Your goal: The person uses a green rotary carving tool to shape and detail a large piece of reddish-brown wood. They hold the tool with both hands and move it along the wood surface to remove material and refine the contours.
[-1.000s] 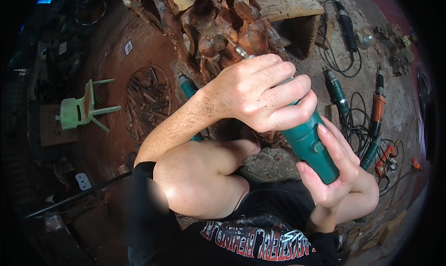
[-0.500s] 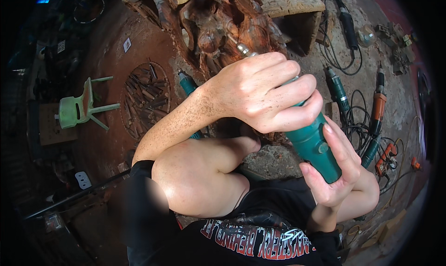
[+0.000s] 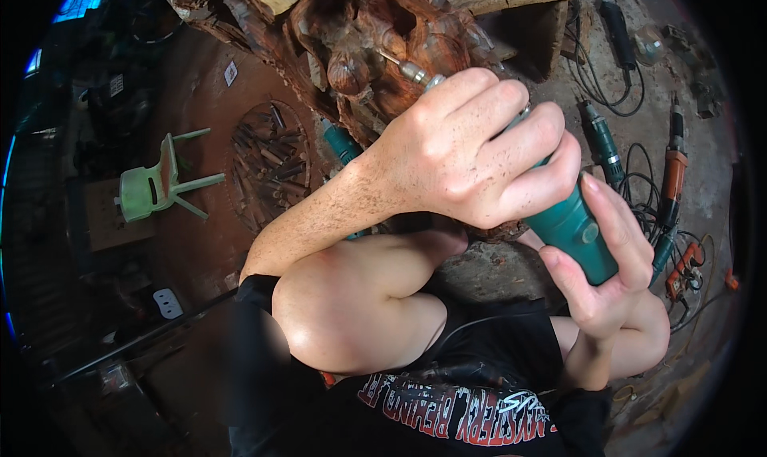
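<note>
A green die grinder (image 3: 574, 235) is held in both my hands, its slim bit and silver collet (image 3: 414, 72) toward the reddish-brown wood carving (image 3: 375, 33). My left hand (image 3: 471, 149) wraps around the front of the grinder's body, knuckles up, hiding much of it. Behind it, my right hand (image 3: 603, 273) cups the rear end, with the thumb on one side and the fingers on the other. The bit's tip lies over the carved surface, near a rounded knob (image 3: 348, 73). Whether it touches the wood, I cannot tell.
Several other power tools with cords lie on the right: a green grinder (image 3: 601, 144), a black one (image 3: 615, 29), an orange one (image 3: 673, 181). A round tray of bits and wooden handles (image 3: 272, 157) sits on the left, beside a pale green chair (image 3: 156, 187).
The view has shifted, so the chair, tray and my hands appear farther right. The grinder's bit has moved slightly away from me over the carving. Both hands keep their hold.
</note>
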`<action>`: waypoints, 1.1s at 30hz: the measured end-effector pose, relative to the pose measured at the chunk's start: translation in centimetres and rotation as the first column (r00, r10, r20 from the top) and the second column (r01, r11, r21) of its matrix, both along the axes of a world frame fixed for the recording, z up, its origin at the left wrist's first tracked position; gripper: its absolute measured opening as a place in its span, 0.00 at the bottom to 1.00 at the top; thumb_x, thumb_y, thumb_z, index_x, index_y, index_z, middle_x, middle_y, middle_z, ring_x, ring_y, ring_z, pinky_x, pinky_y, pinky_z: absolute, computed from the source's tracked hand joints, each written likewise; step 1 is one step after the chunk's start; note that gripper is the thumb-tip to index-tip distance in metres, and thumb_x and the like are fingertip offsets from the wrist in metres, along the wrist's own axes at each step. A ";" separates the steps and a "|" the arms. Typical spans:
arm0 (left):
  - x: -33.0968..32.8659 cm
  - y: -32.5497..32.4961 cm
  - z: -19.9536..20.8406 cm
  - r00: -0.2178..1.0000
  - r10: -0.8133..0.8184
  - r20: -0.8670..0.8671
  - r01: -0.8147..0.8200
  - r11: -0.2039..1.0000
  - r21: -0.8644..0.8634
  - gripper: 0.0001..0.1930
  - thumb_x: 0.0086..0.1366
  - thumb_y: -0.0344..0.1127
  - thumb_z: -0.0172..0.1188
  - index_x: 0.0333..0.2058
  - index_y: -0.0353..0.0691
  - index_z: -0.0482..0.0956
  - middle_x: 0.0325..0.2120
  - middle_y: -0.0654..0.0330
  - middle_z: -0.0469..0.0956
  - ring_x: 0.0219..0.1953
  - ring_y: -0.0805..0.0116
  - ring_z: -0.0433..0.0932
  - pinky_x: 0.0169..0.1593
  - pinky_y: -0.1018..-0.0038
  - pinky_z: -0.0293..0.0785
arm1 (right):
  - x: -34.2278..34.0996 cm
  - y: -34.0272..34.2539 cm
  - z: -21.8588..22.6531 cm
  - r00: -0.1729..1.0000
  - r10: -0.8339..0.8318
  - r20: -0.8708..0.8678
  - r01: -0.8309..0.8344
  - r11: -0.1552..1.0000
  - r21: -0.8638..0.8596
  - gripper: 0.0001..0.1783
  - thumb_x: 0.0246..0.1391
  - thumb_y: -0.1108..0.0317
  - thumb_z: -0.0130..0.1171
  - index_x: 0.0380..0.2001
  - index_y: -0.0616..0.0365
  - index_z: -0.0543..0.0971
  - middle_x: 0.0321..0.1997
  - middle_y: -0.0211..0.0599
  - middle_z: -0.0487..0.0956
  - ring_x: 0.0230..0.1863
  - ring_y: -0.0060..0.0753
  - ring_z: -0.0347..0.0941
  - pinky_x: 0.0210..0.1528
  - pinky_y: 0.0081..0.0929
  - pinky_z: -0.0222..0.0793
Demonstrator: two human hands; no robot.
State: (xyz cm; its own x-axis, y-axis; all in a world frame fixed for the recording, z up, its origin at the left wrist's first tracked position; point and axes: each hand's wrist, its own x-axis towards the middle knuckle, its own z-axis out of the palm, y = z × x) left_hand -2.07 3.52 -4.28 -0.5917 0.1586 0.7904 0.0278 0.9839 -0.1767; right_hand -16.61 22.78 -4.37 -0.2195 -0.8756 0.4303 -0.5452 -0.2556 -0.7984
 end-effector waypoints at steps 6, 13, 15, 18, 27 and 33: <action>-0.2 -0.1 0.0 0.999 0.043 -0.002 -0.043 0.999 0.010 0.11 0.48 0.35 0.67 0.32 0.44 0.80 0.28 0.64 0.75 0.26 0.70 0.71 0.29 0.75 0.67 | -1.4 -0.3 0.4 0.995 0.099 -0.009 -0.098 0.991 0.087 0.40 0.43 0.70 0.75 0.62 0.73 0.78 0.60 0.62 0.82 0.62 0.57 0.80 0.67 0.44 0.71; -0.2 -0.2 0.1 0.999 0.047 0.022 -0.047 0.999 -0.002 0.10 0.48 0.35 0.66 0.31 0.44 0.79 0.28 0.65 0.74 0.26 0.71 0.71 0.28 0.75 0.66 | -1.7 -0.3 0.6 0.993 0.116 0.012 -0.117 0.988 0.103 0.39 0.44 0.69 0.74 0.62 0.74 0.78 0.59 0.62 0.82 0.61 0.56 0.81 0.66 0.43 0.71; -0.3 -0.4 0.0 0.999 0.043 0.008 -0.043 0.999 -0.011 0.10 0.48 0.35 0.66 0.31 0.44 0.79 0.27 0.65 0.74 0.25 0.72 0.71 0.28 0.75 0.66 | -1.5 -0.4 0.6 0.994 0.108 0.012 -0.109 0.989 0.102 0.39 0.44 0.69 0.74 0.62 0.74 0.78 0.59 0.62 0.82 0.61 0.55 0.81 0.66 0.43 0.72; -0.1 -0.4 0.3 0.999 0.046 0.025 -0.046 0.999 -0.021 0.11 0.47 0.36 0.66 0.31 0.43 0.80 0.27 0.65 0.75 0.25 0.71 0.72 0.28 0.75 0.68 | -1.5 -0.5 0.8 0.993 0.116 0.000 -0.116 0.989 0.097 0.39 0.45 0.69 0.74 0.62 0.74 0.78 0.59 0.62 0.82 0.60 0.55 0.81 0.66 0.42 0.72; 0.7 -0.1 1.1 0.989 0.036 0.141 -0.033 0.999 -0.026 0.18 0.42 0.38 0.65 0.35 0.40 0.84 0.30 0.58 0.80 0.26 0.66 0.81 0.27 0.76 0.77 | -1.1 -0.8 0.4 0.994 0.069 0.090 -0.071 0.997 0.023 0.39 0.33 0.79 0.76 0.57 0.68 0.83 0.52 0.57 0.85 0.52 0.51 0.85 0.57 0.37 0.78; 0.9 0.2 1.1 0.983 0.036 0.178 -0.033 0.999 -0.018 0.20 0.43 0.43 0.62 0.35 0.39 0.84 0.31 0.57 0.80 0.26 0.66 0.80 0.27 0.75 0.78 | -1.1 -0.7 0.5 0.989 0.056 0.140 -0.064 0.996 0.056 0.37 0.33 0.79 0.75 0.55 0.67 0.84 0.51 0.57 0.86 0.51 0.50 0.85 0.56 0.36 0.78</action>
